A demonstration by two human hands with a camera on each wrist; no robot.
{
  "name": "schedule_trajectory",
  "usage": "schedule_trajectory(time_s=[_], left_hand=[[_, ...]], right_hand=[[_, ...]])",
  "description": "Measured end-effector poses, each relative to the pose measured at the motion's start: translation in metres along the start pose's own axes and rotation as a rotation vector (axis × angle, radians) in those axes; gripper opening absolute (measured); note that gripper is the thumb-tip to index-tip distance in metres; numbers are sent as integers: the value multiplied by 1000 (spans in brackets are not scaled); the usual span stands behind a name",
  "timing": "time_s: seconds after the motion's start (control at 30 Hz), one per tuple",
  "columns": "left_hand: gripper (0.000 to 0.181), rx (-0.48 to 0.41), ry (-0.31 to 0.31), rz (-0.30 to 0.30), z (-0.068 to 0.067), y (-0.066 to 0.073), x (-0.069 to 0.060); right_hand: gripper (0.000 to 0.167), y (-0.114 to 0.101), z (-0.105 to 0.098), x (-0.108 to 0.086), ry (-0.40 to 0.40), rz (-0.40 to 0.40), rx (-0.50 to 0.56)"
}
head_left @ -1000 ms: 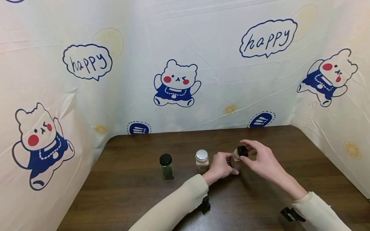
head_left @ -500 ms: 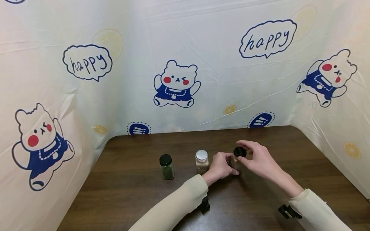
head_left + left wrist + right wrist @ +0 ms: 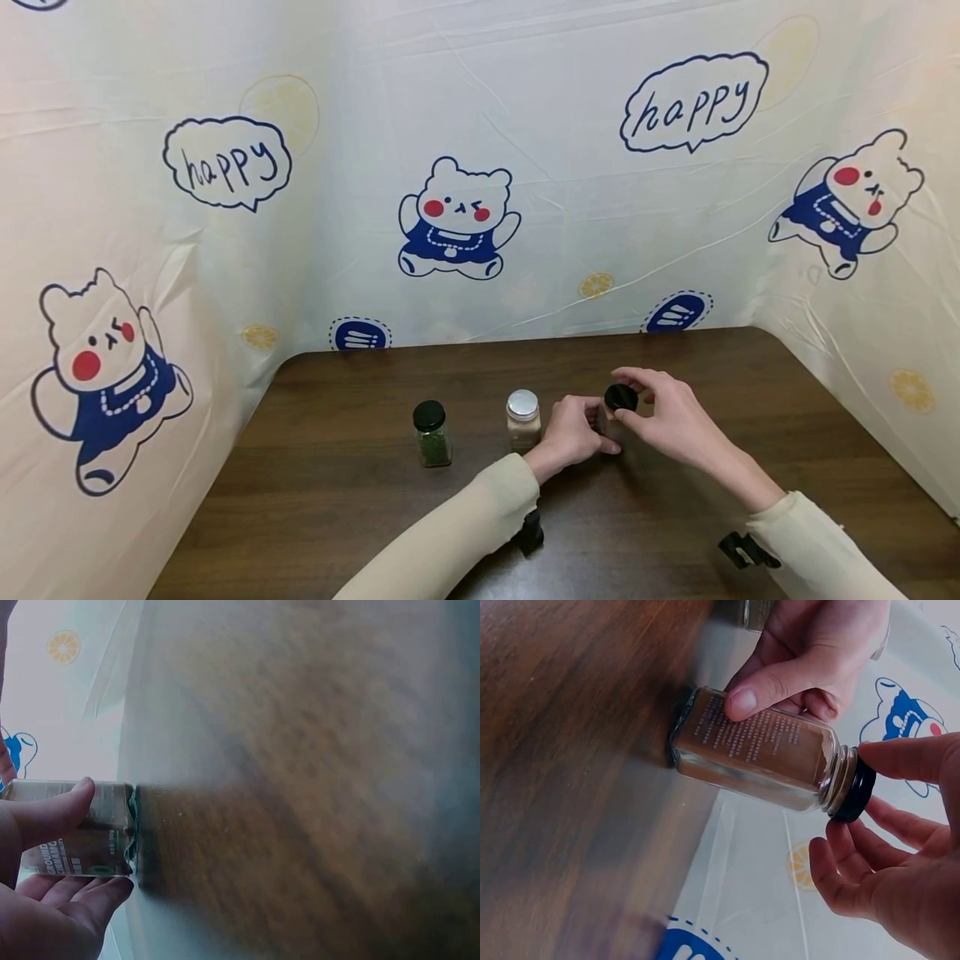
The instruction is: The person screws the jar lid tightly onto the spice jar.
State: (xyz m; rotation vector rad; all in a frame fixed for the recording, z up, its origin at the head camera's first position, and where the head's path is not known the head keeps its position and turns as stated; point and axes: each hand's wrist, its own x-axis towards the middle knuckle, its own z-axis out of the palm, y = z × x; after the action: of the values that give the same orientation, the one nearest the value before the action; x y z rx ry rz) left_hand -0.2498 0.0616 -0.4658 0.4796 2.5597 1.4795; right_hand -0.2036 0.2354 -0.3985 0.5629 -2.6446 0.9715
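My left hand [image 3: 572, 432] grips the body of a square glass spice jar [image 3: 772, 754] filled with brown powder. It stands upright on the wooden table [image 3: 360, 533]. In the right wrist view, a black lid [image 3: 855, 791] sits on the jar's threaded neck, with some thread showing below it. Thumb and fingers of my right hand [image 3: 678, 418] pinch that lid from the sides. Printed text covers the jar [image 3: 82, 851] in the left wrist view. Just left of my left hand is a silver-lidded jar [image 3: 523, 425] of pale powder, its lower part partly hidden by my arm.
A black-lidded jar [image 3: 433, 442] of green flakes stands farther left. Behind the table hangs a pale printed curtain [image 3: 555, 208], which also runs down both sides. Black wrist devices [image 3: 750, 550] are strapped below the cream sleeves [image 3: 465, 517].
The black lid has gone from a tilted position at the jar's upper right to lying level over its mouth. My right hand moved slightly left with it; my left hand kept its place.
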Motion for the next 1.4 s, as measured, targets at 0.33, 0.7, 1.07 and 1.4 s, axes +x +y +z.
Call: schedule_trajectory(time_s=[0.33, 0.7, 1.07, 1.4], left_hand=[[40, 10, -2, 9, 1, 0, 1], [41, -2, -11, 3, 1, 0, 2], [36, -11, -11, 11, 1, 1, 1], [38, -27, -13, 5, 0, 1, -1]], right_hand=[[47, 3, 0, 0, -9, -11, 2], [46, 2, 0, 2, -25, -10, -16], [44, 3, 2, 0, -15, 3, -22], [54, 12, 1, -3, -15, -7, 78]])
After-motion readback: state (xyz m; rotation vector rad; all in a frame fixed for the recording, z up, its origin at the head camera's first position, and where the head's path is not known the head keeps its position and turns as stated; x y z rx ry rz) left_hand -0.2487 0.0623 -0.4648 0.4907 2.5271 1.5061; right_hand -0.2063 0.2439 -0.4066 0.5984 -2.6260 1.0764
